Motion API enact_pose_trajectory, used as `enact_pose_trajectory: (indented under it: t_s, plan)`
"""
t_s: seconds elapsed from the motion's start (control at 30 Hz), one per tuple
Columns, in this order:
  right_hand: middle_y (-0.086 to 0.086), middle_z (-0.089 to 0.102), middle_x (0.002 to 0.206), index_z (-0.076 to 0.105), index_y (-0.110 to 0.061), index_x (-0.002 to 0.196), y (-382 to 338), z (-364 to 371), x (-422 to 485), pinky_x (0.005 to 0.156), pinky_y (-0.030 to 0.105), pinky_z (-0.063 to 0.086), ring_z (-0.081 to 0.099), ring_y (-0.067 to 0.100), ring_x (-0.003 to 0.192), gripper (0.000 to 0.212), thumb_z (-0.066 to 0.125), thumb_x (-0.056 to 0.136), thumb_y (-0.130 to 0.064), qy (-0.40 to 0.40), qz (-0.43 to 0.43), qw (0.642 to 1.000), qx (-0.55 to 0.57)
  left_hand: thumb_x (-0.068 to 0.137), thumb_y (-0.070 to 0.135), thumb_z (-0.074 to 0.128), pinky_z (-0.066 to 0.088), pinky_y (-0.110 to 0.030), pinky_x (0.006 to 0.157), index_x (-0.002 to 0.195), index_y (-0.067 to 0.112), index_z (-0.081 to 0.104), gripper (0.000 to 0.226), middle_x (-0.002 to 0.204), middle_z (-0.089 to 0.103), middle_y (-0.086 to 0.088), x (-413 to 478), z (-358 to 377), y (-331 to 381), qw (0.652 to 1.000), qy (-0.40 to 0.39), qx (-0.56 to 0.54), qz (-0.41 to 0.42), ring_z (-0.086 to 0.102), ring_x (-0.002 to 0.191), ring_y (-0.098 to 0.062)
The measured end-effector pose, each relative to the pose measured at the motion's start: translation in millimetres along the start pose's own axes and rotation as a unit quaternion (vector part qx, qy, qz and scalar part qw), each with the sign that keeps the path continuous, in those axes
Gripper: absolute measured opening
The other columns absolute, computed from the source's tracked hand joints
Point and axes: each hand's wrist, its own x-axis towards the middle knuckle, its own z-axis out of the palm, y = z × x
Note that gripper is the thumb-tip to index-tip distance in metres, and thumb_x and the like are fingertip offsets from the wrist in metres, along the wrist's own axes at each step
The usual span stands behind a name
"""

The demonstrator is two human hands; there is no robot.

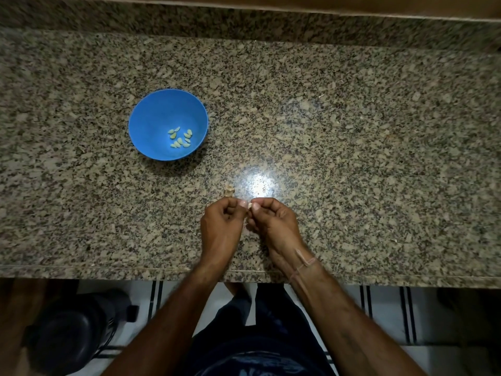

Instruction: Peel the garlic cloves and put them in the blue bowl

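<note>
A blue bowl [151, 118] stands on the granite counter at the middle left, with several peeled pale garlic cloves [180, 137] lying in its bottom. Near the counter's front edge my left hand [221, 226] and my right hand [276, 223] meet, fingers curled. Between their fingertips they pinch a small garlic clove [249, 206], mostly hidden by the fingers. A scrap of garlic skin [229, 191] lies on the counter just beyond my left hand.
The speckled granite counter [352, 131] runs wide to both sides, with a raised back ledge [244, 20] along the far edge. A bright light glare sits just beyond my hands. Below the counter's front edge at the lower left stands a dark appliance [73, 332] on the floor.
</note>
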Motion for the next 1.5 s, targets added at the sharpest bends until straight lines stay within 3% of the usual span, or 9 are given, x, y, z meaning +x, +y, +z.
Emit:
enact_pose_trajectory:
  t_s: [0.07, 0.17, 0.4, 0.6, 0.73, 0.9, 1.03, 1.3, 1.5]
  plan:
    - [0.008, 0.074, 0.089, 0.071, -0.011, 0.094, 0.5, 0.9, 1.0, 0.076, 0.027, 0.057, 0.067, 0.013, 0.078, 0.013, 0.067, 0.097, 0.001, 0.009, -0.009, 1.0, -0.002, 0.097, 0.032, 0.072, 0.059, -0.029, 0.071, 0.092, 0.021, 0.076, 0.013, 0.08, 0.076, 0.005, -2.4, 0.0, -0.8, 0.999, -0.016, -0.033, 0.002, 0.073, 0.076, -0.007]
    - [0.004, 0.075, 0.084, 0.07, -0.009, 0.096, 0.3, 1.4, 0.6, 0.073, 0.022, 0.057, 0.067, 0.009, 0.073, 0.013, 0.066, 0.097, 0.003, 0.014, -0.002, 0.999, 0.029, 0.095, 0.027, 0.075, 0.062, -0.035, 0.076, 0.092, 0.018, 0.078, 0.009, 0.081, 0.078, 0.004, -3.0, -1.4, -1.5, 0.998, -0.026, -0.052, 0.014, 0.075, 0.079, -0.013]
    - [0.009, 0.074, 0.095, 0.071, -0.005, 0.105, -0.5, 1.6, 2.4, 0.085, 0.029, 0.057, 0.069, 0.015, 0.086, 0.009, 0.065, 0.099, -0.001, 0.01, 0.005, 1.0, 0.025, 0.1, 0.021, 0.068, 0.057, -0.024, 0.07, 0.093, 0.016, 0.076, 0.012, 0.081, 0.076, 0.0, -6.4, -2.5, 0.5, 0.995, -0.055, -0.08, 0.023, 0.072, 0.077, -0.014]
    - [0.01, 0.073, 0.091, 0.072, -0.004, 0.105, -2.0, 0.5, 2.2, 0.084, 0.03, 0.055, 0.063, 0.017, 0.081, 0.008, 0.066, 0.099, -0.004, -0.01, 0.03, 0.999, 0.027, 0.101, 0.016, 0.065, 0.06, -0.035, 0.08, 0.099, 0.011, 0.074, 0.01, 0.092, 0.075, -0.012, -2.7, -8.8, 0.3, 0.987, -0.096, -0.129, 0.021, 0.07, 0.093, -0.033]
    - [0.007, 0.072, 0.083, 0.072, -0.003, 0.101, -5.3, 2.6, 1.5, 0.075, 0.027, 0.054, 0.062, 0.015, 0.074, 0.007, 0.066, 0.099, -0.005, -0.015, 0.04, 0.999, 0.021, 0.102, 0.015, 0.064, 0.06, -0.035, 0.081, 0.1, 0.012, 0.072, 0.009, 0.093, 0.074, -0.01, -1.5, -13.1, -0.7, 0.984, -0.113, -0.131, 0.038, 0.071, 0.091, -0.028]
    - [0.007, 0.071, 0.085, 0.072, -0.004, 0.101, -6.4, 4.6, 0.8, 0.086, 0.033, 0.055, 0.063, 0.016, 0.079, 0.007, 0.065, 0.1, -0.005, -0.012, 0.021, 1.0, 0.009, 0.099, 0.011, 0.067, 0.058, -0.022, 0.075, 0.099, 0.018, 0.074, 0.01, 0.089, 0.076, -0.001, 1.4, -10.0, -2.1, 0.991, -0.073, -0.107, 0.037, 0.071, 0.084, -0.014]
    - [0.007, 0.072, 0.084, 0.073, -0.004, 0.099, -5.5, 7.9, 0.9, 0.084, 0.03, 0.056, 0.064, 0.016, 0.079, 0.008, 0.065, 0.1, -0.004, -0.007, 0.023, 0.999, 0.021, 0.097, 0.01, 0.068, 0.056, -0.019, 0.069, 0.097, 0.015, 0.075, 0.009, 0.086, 0.076, -0.004, 2.7, -7.8, -0.6, 0.991, -0.052, -0.118, 0.027, 0.068, 0.076, -0.006]
    - [0.004, 0.072, 0.077, 0.071, -0.005, 0.095, -11.5, 10.7, 1.5, 0.072, 0.024, 0.057, 0.064, 0.012, 0.071, 0.011, 0.063, 0.101, -0.003, -0.007, 0.077, 0.997, 0.031, 0.095, 0.005, 0.07, 0.062, -0.035, 0.08, 0.095, 0.01, 0.078, 0.009, 0.09, 0.078, -0.012, 9.4, -14.0, -0.3, 0.983, -0.078, -0.166, -0.017, 0.073, 0.084, -0.022]
    - [0.003, 0.071, 0.075, 0.071, -0.006, 0.093, -14.5, 11.0, 4.3, 0.072, 0.025, 0.057, 0.063, 0.012, 0.07, 0.01, 0.064, 0.1, -0.004, -0.001, 0.075, 0.997, 0.009, 0.097, 0.012, 0.067, 0.057, -0.03, 0.07, 0.091, 0.011, 0.075, 0.01, 0.083, 0.076, -0.009, 10.9, -10.9, -0.1, 0.989, -0.083, -0.123, -0.003, 0.068, 0.075, -0.013]
